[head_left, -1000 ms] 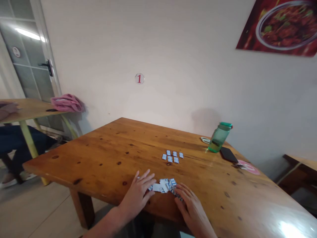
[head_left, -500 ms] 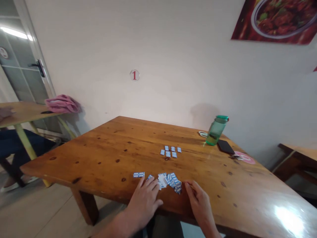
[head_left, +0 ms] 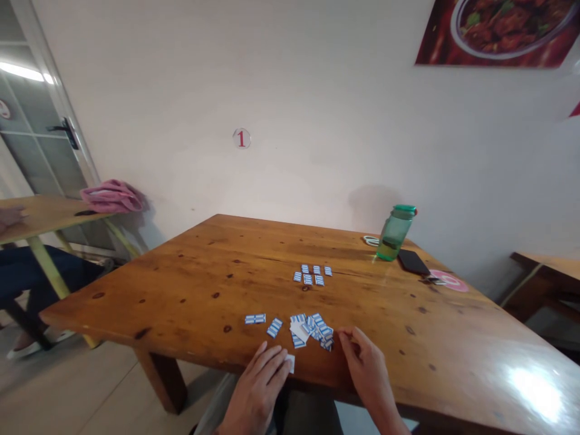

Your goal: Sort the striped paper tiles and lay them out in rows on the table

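My left hand [head_left: 263, 380] lies at the front edge of the table, fingers extended together. A small white card [head_left: 290, 364] pokes out beside its fingertips; its thumb is hidden. My right hand [head_left: 366, 362] rests on the tabletop, fingers curled and thumb against the index finger; I cannot see whether anything is inside. Between the hands is a loose pile of small blue-and-white striped cards [head_left: 319, 329], with some plain white faces up. To the left are a single striped card [head_left: 274, 327] and a pair side by side [head_left: 255, 318]. Farther back, several striped cards [head_left: 308, 279] form two rows.
On the right of the wooden table [head_left: 190, 266] stand a green water bottle [head_left: 395, 235], a white cable [head_left: 370, 240], a black phone [head_left: 412, 262] and keys [head_left: 432, 280] near a pink round sticker [head_left: 453, 281]. A pink cloth [head_left: 112, 196] lies on a neighbouring table, where a person sits.
My left hand has drawn back from the cards to the table's edge, and a white card now shows at its fingertips. A striped card it covered is uncovered. My right hand has stayed put.
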{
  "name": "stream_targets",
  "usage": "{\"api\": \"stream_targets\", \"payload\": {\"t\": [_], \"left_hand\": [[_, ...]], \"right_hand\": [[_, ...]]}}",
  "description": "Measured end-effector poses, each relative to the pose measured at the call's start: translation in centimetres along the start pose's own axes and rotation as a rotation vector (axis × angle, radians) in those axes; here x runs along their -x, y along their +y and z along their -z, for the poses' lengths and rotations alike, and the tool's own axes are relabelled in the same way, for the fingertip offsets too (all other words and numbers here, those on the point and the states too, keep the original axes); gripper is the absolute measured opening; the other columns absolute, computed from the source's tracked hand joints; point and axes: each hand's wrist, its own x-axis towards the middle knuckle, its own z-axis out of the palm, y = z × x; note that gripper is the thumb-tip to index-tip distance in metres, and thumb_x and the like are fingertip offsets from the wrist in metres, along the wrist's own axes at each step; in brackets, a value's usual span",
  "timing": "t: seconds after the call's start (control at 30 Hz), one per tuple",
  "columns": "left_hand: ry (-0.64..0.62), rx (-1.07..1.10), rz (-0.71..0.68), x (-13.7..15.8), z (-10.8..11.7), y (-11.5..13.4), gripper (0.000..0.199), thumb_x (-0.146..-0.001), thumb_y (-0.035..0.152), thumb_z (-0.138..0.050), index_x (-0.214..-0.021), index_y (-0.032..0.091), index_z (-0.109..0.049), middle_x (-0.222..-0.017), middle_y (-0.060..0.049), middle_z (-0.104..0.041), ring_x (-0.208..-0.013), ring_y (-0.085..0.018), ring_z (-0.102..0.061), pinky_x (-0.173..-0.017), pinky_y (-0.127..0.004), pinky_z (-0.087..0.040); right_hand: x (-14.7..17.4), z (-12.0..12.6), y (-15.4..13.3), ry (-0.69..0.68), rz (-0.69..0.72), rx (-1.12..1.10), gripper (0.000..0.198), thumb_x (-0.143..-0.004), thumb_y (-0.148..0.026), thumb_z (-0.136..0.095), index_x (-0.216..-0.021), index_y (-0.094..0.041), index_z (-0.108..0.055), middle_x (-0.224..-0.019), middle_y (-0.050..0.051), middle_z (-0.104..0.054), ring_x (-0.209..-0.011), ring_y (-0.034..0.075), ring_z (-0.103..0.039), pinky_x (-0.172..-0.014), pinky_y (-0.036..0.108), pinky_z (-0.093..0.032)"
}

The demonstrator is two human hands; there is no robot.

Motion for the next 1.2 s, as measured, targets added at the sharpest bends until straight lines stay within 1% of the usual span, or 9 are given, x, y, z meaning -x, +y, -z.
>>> {"api": "stream_targets", "payload": {"t": [0.2,0.33,0.43,0.57,0.67,0.8,0.97,1.07,1.2], "left_hand": [[0.11,0.06,0.011,0.2,0.0,-0.1,0.03,-0.086,0.018,-0.037,-0.106,0.026,-0.059,-0.101,0.0,-0.069,-0.095,-0.017,-0.063,-0.088,-0.033,-0.051],[0.135,0.209,0.113,0.0,0.2,0.0,0.026,-0.084,0.018,-0.045,-0.1,0.029,-0.062,-0.096,0.003,-0.07,-0.091,-0.016,-0.064,-0.088,-0.032,-0.051],[0.163,0.395,0.245,-0.7,0.5,0.3,0.021,-0.079,0.015,-0.051,-0.091,0.027,-0.065,-0.089,0.001,-0.072,-0.086,-0.017,-0.066,-0.087,-0.032,-0.049],[0.216,0.891,0.745,-2.5,1.3,0.5,0.006,-0.075,0.024,-0.059,-0.077,0.023,-0.065,-0.081,-0.003,-0.072,-0.078,-0.02,-0.066,-0.076,-0.029,-0.051],[0.25,1.403,1.124,-4.1,2.2,0.3,0.014,-0.073,0.032,-0.062,-0.074,0.018,-0.058,-0.075,-0.005,-0.07,-0.071,-0.021,-0.067,-0.062,-0.028,-0.053],[0.305,1.826,1.369,-5.1,3.1,0.1,0.011,-0.078,0.022,-0.057,-0.084,0.013,-0.057,-0.087,-0.01,-0.069,-0.077,-0.022,-0.067,-0.059,-0.029,-0.054],[0.402,1.975,1.447,-4.6,3.7,-0.4,0.016,-0.085,0.018,-0.046,-0.082,0.009,-0.059,-0.086,-0.014,-0.07,-0.079,-0.021,-0.067,-0.066,-0.03,-0.054],[0.503,1.929,1.432,-3.8,4.0,-1.1,0.007,-0.081,0.01,-0.052,-0.08,0.01,-0.059,-0.087,-0.012,-0.07,-0.081,-0.019,-0.067,-0.07,-0.028,-0.054],[0.576,1.816,1.495,-2.4,4.6,-1.9,0.012,-0.076,0.001,-0.055,-0.082,0.011,-0.057,-0.089,-0.011,-0.07,-0.083,-0.019,-0.067,-0.069,-0.027,-0.055]], "right_hand": [[0.1,-0.1,0.2,0.012,0.011,0.045,0.03,-0.082,-0.042,-0.042,-0.073,-0.021,-0.061,-0.073,0.006,-0.067,-0.068,0.019,-0.063,-0.061,0.026,-0.047],[0.1,-0.2,0.5,0.002,0.049,0.05,0.028,-0.084,-0.039,-0.04,-0.079,-0.02,-0.06,-0.078,0.006,-0.067,-0.071,0.018,-0.062,-0.064,0.026,-0.048],[0.1,-0.4,0.5,-0.019,0.167,0.112,0.022,-0.084,-0.033,-0.043,-0.088,-0.02,-0.06,-0.088,0.007,-0.065,-0.082,0.02,-0.06,-0.073,0.03,-0.048],[0.2,-0.6,0.1,-0.074,0.31,0.273,0.02,-0.083,-0.025,-0.045,-0.097,-0.02,-0.058,-0.093,0.008,-0.063,-0.092,0.022,-0.055,-0.081,0.035,-0.045],[0.3,-0.8,0.2,-0.099,0.333,0.35,0.021,-0.084,-0.024,-0.044,-0.098,-0.019,-0.058,-0.095,0.009,-0.063,-0.093,0.022,-0.054,-0.082,0.036,-0.044],[0.3,-1.0,0.9,-0.105,0.325,0.405,0.026,-0.085,-0.03,-0.043,-0.099,-0.015,-0.059,-0.098,0.011,-0.063,-0.096,0.024,-0.054,-0.084,0.038,-0.044],[0.3,-1.0,1.0,-0.174,0.389,0.467,0.031,-0.086,-0.032,-0.041,-0.108,-0.02,-0.06,-0.112,0.007,-0.061,-0.109,0.024,-0.049,-0.086,0.038,-0.043],[0.4,-1.1,0.9,-0.17,0.379,0.508,0.03,-0.086,-0.033,-0.04,-0.103,-0.025,-0.063,-0.114,0.004,-0.061,-0.112,0.025,-0.048,-0.084,0.039,-0.045],[0.3,-1.1,1.0,-0.122,0.355,0.518,0.032,-0.085,-0.034,-0.039,-0.096,-0.019,-0.065,-0.106,0.009,-0.064,-0.105,0.025,-0.053,-0.084,0.038,-0.045]]}}
